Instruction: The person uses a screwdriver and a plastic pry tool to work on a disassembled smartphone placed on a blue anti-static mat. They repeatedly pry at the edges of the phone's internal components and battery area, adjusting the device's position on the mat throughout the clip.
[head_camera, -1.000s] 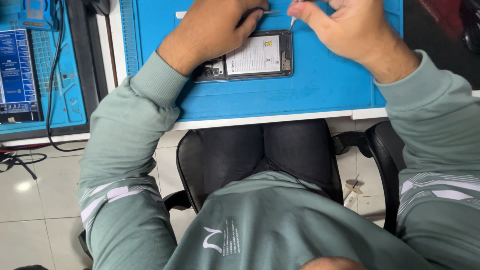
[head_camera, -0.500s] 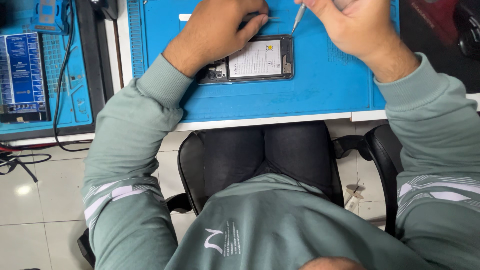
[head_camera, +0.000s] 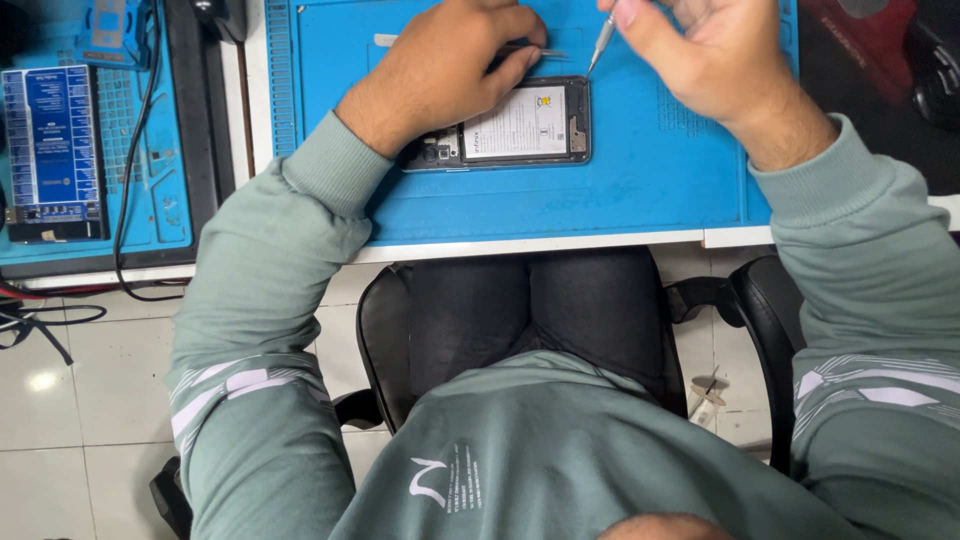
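An opened smartphone (head_camera: 520, 125) lies back-up on a blue work mat (head_camera: 640, 190), its white-labelled battery showing. My left hand (head_camera: 440, 70) rests over the phone's left end and pinches slim metal tweezers (head_camera: 535, 50) just above the phone's top edge. My right hand (head_camera: 710, 55) hovers to the right and above, gripping a thin screwdriver (head_camera: 600, 42) whose tip points down toward the phone's upper right corner. The fingers hide most of both tools.
A second blue station (head_camera: 55, 150) with a printed board and a black cable (head_camera: 135, 180) sits at the left. A dark red object (head_camera: 870, 60) lies at the right. A black chair (head_camera: 740, 330) and tiled floor (head_camera: 110, 400) are below the table edge (head_camera: 530, 245).
My view has shifted slightly, so the mat and phone sit a little lower in frame. My right hand with the screwdriver has moved down and closer to the phone's upper right corner.
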